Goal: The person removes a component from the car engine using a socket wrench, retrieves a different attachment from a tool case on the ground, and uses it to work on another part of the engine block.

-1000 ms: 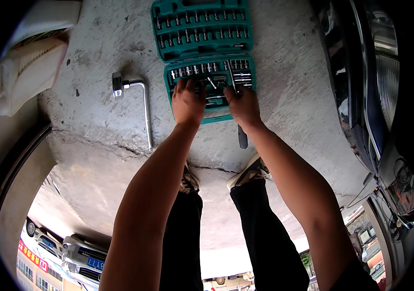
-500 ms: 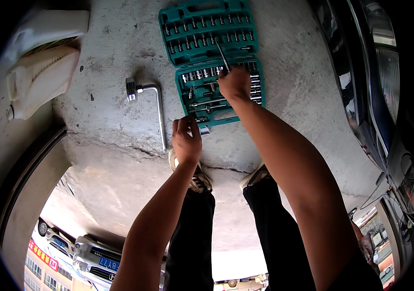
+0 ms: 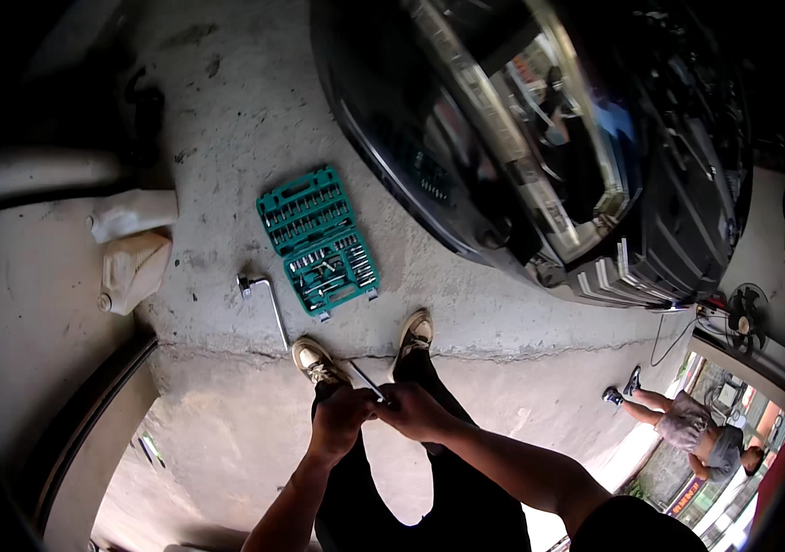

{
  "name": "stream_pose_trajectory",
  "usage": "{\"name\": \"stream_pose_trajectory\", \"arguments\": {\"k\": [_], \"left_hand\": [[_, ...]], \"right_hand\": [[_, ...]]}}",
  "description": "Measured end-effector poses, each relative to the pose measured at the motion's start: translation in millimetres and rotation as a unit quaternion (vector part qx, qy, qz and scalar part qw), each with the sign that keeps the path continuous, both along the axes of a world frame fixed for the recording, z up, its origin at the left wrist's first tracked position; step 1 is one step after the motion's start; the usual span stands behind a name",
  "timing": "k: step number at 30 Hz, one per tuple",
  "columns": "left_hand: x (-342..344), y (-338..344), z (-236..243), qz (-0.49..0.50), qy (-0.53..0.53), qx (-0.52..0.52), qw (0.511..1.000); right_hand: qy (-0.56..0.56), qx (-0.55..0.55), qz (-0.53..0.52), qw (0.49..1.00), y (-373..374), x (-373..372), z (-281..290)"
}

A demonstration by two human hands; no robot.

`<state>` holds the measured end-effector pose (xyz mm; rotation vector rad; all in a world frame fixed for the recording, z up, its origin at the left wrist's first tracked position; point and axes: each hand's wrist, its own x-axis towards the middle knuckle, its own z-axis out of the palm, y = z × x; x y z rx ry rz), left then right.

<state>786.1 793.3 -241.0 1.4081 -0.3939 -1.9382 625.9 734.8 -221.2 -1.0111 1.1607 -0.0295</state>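
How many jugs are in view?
2, both at the left: a white jug and a cream jug just below it in the picture. Dark areas may hide more.

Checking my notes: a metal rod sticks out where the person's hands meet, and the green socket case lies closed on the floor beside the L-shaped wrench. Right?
It isn't closed: in the head view the green socket case lies open on the floor beside the L-shaped wrench; a metal rod sticks out where the left hand and right hand meet.
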Motion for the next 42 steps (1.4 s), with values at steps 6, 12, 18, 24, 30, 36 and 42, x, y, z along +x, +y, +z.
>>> {"name": "stream_pose_trajectory", "arguments": {"k": [6, 12, 18, 24, 30, 36, 42], "left_hand": [[-57.5, -45.4, 267.3, -0.059, -0.093, -0.076, 0.991], [-187.9, -109.4, 451.1, -0.055, 0.03, -0.112, 0.992], [-314.1, -110.6, 530.1, -0.247, 0.115, -0.275, 0.922], [-405.8, -120.7, 562.8, -0.109, 0.285, -0.239, 0.922], [-437.0, -157.4, 578.8, -0.149, 0.179, -0.346, 0.909], [-458.5, -221.0, 574.0, -0.171, 0.055, -0.371, 0.911], [-476.1, -298.8, 539.4, -0.215, 0.069, -0.234, 0.946]], "right_hand": [[0.038, -0.124, 0.0, 0.991, 4.0, -73.3, 317.6], [-0.054, -0.206, -0.115, 0.97, 36.1, -193.0, 437.2], [-0.123, -0.086, -0.304, 0.941, 64.2, -307.3, 518.3], [-0.185, -0.04, -0.334, 0.923, 55.4, -392.5, 557.0], [-0.168, -0.115, -0.305, 0.93, 19.0, -429.9, 561.0], [-0.114, -0.154, -0.354, 0.915, -47.2, -432.6, 566.8], [-0.024, -0.249, -0.409, 0.877, -123.4, -424.3, 529.3]]}}
